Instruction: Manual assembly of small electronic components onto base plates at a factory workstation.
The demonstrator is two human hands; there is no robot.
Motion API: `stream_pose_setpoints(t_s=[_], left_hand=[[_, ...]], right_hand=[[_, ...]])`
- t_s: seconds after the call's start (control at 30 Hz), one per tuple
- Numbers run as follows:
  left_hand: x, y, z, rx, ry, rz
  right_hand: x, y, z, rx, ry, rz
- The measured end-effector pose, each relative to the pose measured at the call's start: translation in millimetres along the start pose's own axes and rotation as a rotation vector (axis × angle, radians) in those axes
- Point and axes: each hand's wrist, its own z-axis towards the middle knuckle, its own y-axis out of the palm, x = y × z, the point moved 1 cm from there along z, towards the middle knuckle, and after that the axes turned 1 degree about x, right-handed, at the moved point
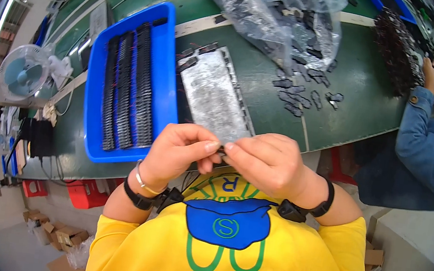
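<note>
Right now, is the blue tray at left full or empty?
Partly filled: rows of black parts lie in the blue tray, its blue bottom visible between them.

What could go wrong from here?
The left hand and right hand pinch a small dark part, mostly hidden, near the table edge; it could slip from the fingers and fall. The left hand is also close to the blue tray, so a sideways move might bump it and disturb its rows.

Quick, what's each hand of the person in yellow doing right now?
Left hand: closed, thumb and finger pinching a small dark piece, mostly hidden.
Right hand: closed, fingertips pinching at the same piece.
</note>
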Motion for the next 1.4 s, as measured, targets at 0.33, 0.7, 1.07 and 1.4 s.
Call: stream_pose_setpoints(t_s=[0.33,0.7,1.07,1.4], left_hand=[[1,-12,-10,-0.024,0.038,-0.009],[0,-10,-8,-0.052,0.084,-0.031],[-5,-18,-15,-0.010,0.129,-0.035],[-4,-17,-13,-0.023,0.125,-0.037]], right_hand=[[21,-41,-7,0.014,0.222,0.040],[97,-87,-21,-0.428,0.698,-0.508],[105,-77,-15,-0.489,0.752,-0.579],[73,-102,-70,-0.073,0.644,-0.228]])
